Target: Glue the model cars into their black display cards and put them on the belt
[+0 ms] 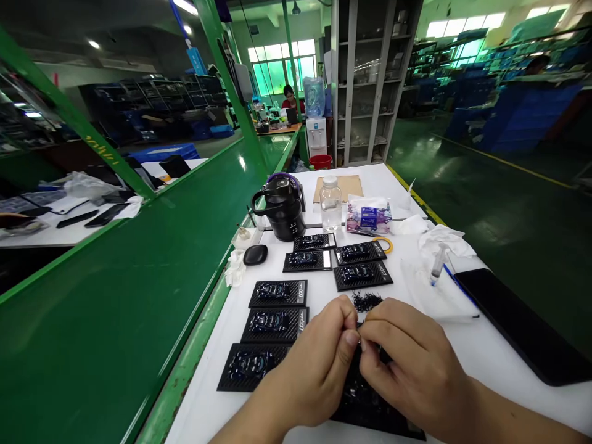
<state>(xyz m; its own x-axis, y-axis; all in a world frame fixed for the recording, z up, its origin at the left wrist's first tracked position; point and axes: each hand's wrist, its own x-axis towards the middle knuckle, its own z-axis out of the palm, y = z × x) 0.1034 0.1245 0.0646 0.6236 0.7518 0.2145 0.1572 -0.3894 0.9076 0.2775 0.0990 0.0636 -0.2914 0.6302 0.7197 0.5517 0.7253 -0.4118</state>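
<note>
My left hand (319, 364) and my right hand (411, 364) meet at the fingertips, both pinched closed. Whatever lies between the fingers is too small to make out. Beneath them is a dark tray or board (365, 404), largely covered by my hands. Just beyond the fingertips sits a small heap of thin black parts (366, 301). To the left, a dark model car (252, 365) rests on a black carbon-patterned base, partly behind my left wrist. Behind it stand another model car (268, 321) and a third model car (272, 290) on similar bases.
Several more model cars (357, 272) stand farther back. Beyond are a black jug (283, 209), a clear bottle (331, 203), a tissue pack (368, 216) and yellow tape (385, 245). At right lie a syringe (438, 265) and a black slab (518, 320). A person (290, 102) sits in the distance.
</note>
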